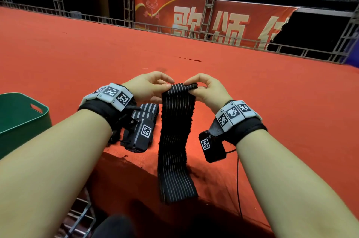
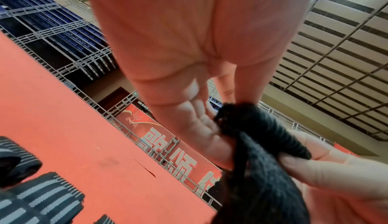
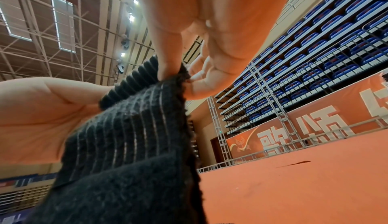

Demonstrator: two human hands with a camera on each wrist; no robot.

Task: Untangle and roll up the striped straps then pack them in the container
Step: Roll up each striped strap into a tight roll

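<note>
A long black strap with thin pale stripes [image 1: 176, 134] hangs from both hands down over the front edge of the red surface. My left hand [image 1: 153, 87] pinches the left corner of its top end, and my right hand [image 1: 202, 88] pinches the right corner, where the end is folded over into a small first turn. The wrist views show the same pinches on the strap [image 2: 258, 133] [image 3: 130, 128]. More striped straps [image 1: 148, 111] lie on the red surface under my left wrist, some rolled up [image 2: 42, 196].
A green plastic container [image 1: 21, 119] with a handle slot stands at the left edge. The red carpeted surface [image 1: 252, 92] stretches far ahead to a metal railing [image 1: 213, 37] and a red banner. A black cable [image 1: 238, 179] hangs from my right wrist.
</note>
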